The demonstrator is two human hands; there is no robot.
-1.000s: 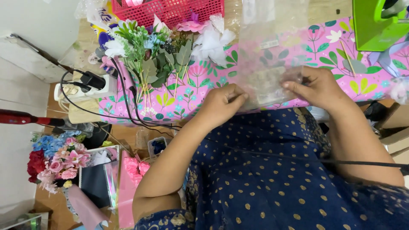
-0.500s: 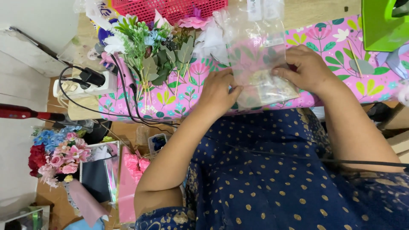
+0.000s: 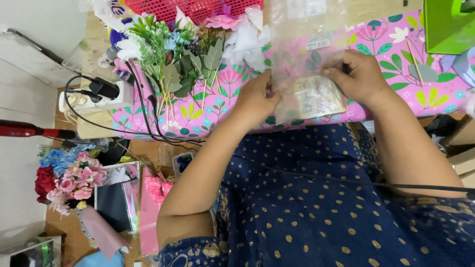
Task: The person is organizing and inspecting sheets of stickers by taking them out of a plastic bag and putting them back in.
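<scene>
Both hands at near edge of table (image 3: 396, 106), which carries a pink floral cover. Left hand (image 3: 256, 99) pinches left edge of clear bag (image 3: 309, 74), fingers closed on the plastic. Right hand (image 3: 357, 76) grips bag's right side, fingers curled over it, thumb in front. Bag held upright between the hands, just above table edge; its top reaches the upper frame. Lower part of bag holds a pale printed packet (image 3: 316, 98); contents not legible. Left of bag on table: bunch of artificial flowers (image 3: 183, 54), stems toward the person. Behind that, red basket (image 3: 198, 7). Power strip (image 3: 94, 101) at table's left end, black cables trailing.
</scene>
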